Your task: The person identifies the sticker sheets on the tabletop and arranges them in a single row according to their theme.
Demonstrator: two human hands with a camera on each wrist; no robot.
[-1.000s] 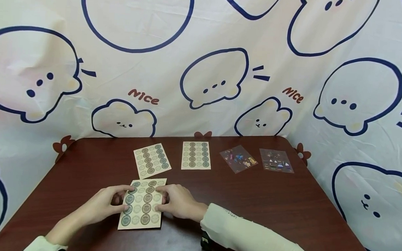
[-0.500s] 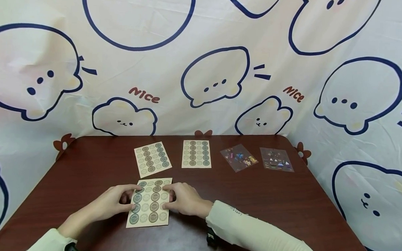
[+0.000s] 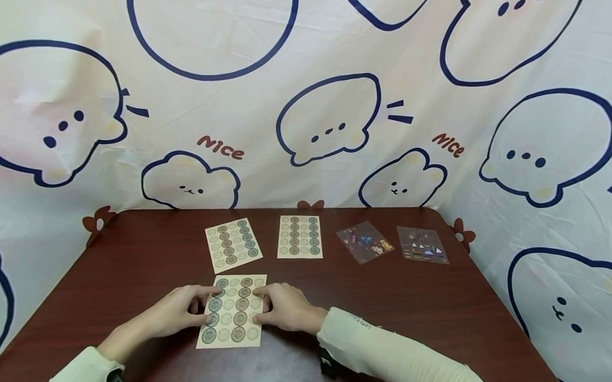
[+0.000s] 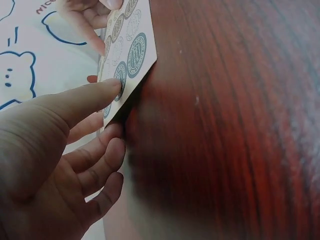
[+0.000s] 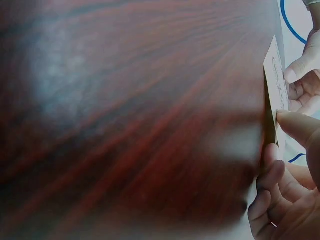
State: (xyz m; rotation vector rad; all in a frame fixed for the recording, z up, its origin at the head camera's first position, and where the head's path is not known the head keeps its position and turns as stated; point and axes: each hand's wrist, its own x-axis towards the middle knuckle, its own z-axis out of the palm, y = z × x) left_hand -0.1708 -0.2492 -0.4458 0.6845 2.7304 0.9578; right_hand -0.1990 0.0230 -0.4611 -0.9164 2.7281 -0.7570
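Observation:
Both hands hold a cream sheet of round stickers (image 3: 234,312) close over the near part of the table, printed with rows of green, brown and pale seals. My left hand (image 3: 176,312) pinches its left edge, and in the left wrist view the thumb (image 4: 102,95) lies on top with the fingers curled below. At the opposite edge, my right hand (image 3: 290,309) pinches the sheet too. The right wrist view shows the sheet (image 5: 276,82) edge-on, with the thumb (image 5: 297,125) over it and curled fingers beneath.
Along the back of the brown table (image 3: 408,312) lie a tilted sticker sheet (image 3: 233,246), a straight sticker sheet (image 3: 301,237), and two clear sheets with small coloured prints, one turned askew (image 3: 365,242), one farther right (image 3: 422,244). A cartoon-print cloth (image 3: 258,110) hangs behind.
The held sticker sheet and both hands have shifted to the right, and the sheet sits a little straighter. The sheets at the back have stayed in place.

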